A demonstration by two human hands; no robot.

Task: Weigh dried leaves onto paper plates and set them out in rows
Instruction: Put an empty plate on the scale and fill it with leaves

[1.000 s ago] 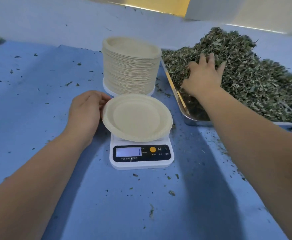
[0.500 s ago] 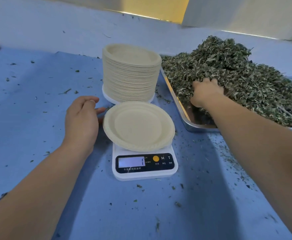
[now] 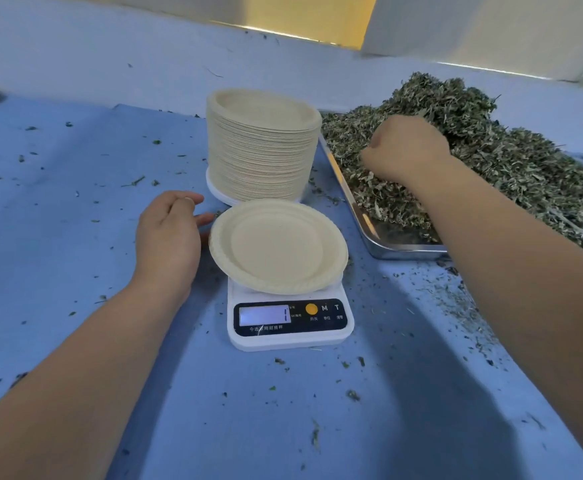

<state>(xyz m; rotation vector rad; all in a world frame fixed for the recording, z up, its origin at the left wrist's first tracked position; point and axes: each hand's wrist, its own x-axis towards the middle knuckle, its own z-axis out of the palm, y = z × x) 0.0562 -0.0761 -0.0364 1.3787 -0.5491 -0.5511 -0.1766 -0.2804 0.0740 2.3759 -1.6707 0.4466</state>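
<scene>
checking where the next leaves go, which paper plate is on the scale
The single empty paper plate, alone on the white digital scale. The rest are in the tall stack of plates behind it, off the scale.

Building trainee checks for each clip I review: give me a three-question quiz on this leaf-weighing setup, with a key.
1. True or false: the paper plate on the digital scale holds dried leaves.
2. The stack of paper plates stands: A) behind the scale, B) on the scale, C) at the near edge of the table.
3. Which hand grips leaves in the steel tray?

Key: 1 false, the plate is bare. 2 A. 3 the right hand.
</scene>
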